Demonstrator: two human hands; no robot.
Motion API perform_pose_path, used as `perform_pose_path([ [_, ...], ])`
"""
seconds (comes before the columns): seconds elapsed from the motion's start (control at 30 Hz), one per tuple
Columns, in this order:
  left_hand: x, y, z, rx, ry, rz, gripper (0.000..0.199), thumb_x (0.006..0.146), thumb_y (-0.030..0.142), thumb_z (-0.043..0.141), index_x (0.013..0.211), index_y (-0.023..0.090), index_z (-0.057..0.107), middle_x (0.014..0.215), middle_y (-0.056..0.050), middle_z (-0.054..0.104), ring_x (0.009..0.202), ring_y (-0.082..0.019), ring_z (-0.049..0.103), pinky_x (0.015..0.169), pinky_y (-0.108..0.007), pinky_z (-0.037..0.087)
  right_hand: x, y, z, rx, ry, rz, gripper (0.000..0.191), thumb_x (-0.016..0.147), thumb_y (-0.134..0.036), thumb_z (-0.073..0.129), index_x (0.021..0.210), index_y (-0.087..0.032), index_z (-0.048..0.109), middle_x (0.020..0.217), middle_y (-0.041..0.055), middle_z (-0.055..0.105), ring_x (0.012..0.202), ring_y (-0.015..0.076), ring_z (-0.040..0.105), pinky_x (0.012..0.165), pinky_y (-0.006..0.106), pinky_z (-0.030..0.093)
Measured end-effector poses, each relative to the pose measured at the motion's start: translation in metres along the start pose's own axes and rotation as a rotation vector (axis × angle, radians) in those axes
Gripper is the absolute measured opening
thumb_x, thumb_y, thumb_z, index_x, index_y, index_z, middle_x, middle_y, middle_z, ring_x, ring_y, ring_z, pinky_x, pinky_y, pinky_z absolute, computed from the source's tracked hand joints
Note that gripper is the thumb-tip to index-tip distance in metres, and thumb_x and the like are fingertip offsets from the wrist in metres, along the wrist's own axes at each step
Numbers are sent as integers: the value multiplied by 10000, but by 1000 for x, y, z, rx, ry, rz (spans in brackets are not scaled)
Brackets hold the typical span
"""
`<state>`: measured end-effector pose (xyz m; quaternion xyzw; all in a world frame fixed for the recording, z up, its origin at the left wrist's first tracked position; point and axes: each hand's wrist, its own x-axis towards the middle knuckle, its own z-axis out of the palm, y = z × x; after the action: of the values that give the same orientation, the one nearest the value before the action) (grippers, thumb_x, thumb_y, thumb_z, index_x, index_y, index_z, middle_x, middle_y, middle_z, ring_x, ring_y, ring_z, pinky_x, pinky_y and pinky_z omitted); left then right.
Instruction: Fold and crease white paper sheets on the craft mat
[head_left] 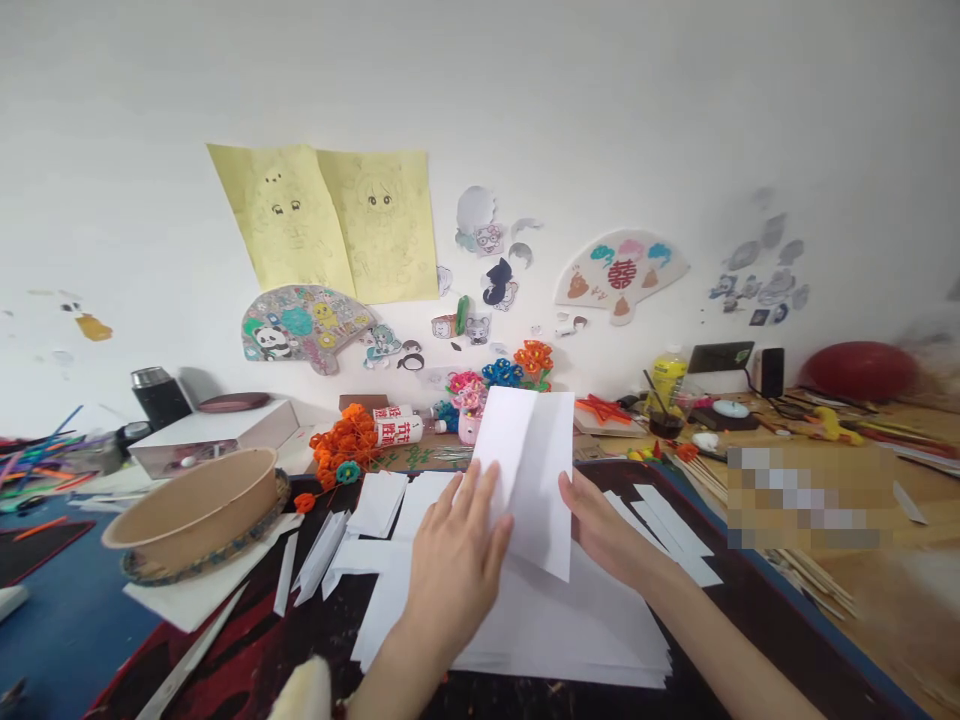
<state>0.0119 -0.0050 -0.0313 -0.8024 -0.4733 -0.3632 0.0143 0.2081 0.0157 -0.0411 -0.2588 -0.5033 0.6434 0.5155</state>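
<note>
A folded white sheet [544,480] is held upright in the middle, its left part folded over toward me. My left hand [459,545] lies against the folded part, fingers pointing up and the thumb on the paper. The right edge of the sheet is pinched by my right hand [604,515], whose other fingers are partly behind the paper. Beneath both hands is a stack of white paper [570,635] on a dark mat [757,650]. Folded white pieces [375,503] lie left of the stack, and white strips [675,530] lie to its right.
Scissors [191,655] and a round beige container [195,505] are at the left. Orange craft flowers [345,440] and a bottle [401,425] are near the wall. Thin wooden sticks [810,580], a dark drink cup [666,422] and a yellow glue gun [829,425] are at the right.
</note>
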Motion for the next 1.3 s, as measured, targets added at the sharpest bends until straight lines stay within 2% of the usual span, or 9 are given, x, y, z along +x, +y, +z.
perform_pose_path([
  [0.1,-5,13,11,93,-118,100,539,916,373,458,1440,291,360,1511,-70,340,1372,-386,299,980,-527,390,2,2,6,-10,31,-46,537,819,-504,640,1293,-274,538,1231,92,643,1122,264,591,930,414,462],
  [0.17,-5,15,13,91,-154,152,494,934,340,426,1423,283,387,1494,-64,376,1363,-365,326,981,-513,396,3,3,6,-30,116,-38,518,774,-483,697,1220,-236,603,1177,99,673,1072,276,618,910,413,473],
  [0.27,1,11,8,13,-52,110,452,925,315,458,1373,258,453,1446,-76,451,1328,-322,393,1022,-488,367,4,2,3,-23,175,-10,478,748,-482,718,1128,-199,657,1121,105,699,1010,288,644,874,416,489],
  [0.37,11,4,2,-215,114,-150,607,845,377,589,1397,211,398,1437,-140,448,1275,-334,455,1012,-494,380,2,-3,4,-2,93,37,454,755,-456,720,1126,-202,657,1116,100,700,974,278,656,848,407,500],
  [0.47,18,3,-2,-663,33,-475,637,778,465,644,1314,172,466,1180,-172,648,936,-304,669,753,-412,532,-1,-6,7,-22,37,93,414,789,-448,691,1130,-217,650,1078,84,706,924,251,663,826,392,503],
  [0.57,19,5,-3,-864,12,-664,550,727,488,687,1156,164,568,946,-130,725,722,-260,692,577,-325,531,-2,-3,10,-126,73,116,370,821,-502,631,1030,-201,679,949,68,713,854,230,653,782,371,500],
  [0.67,17,5,-4,-808,89,-666,522,689,450,734,1111,180,591,967,-111,726,743,-247,693,589,-302,530,-1,-1,8,-210,73,72,368,840,-528,592,939,-186,687,829,38,683,781,191,619,728,327,480],
  [0.87,16,0,-4,-787,58,-619,519,700,429,733,1125,191,552,908,-95,733,734,-248,699,613,-315,540,1,-7,-2,-281,34,-2,350,794,-508,647,736,-163,657,647,-3,590,560,117,511,517,253,392],
  [1.3,19,0,-6,-865,59,-668,558,631,429,779,1092,184,583,871,-85,736,711,-246,697,591,-309,541,-1,-14,-7,-284,-34,-11,411,767,-497,674,1006,-168,727,848,62,717,712,165,598,630,288,450],
])
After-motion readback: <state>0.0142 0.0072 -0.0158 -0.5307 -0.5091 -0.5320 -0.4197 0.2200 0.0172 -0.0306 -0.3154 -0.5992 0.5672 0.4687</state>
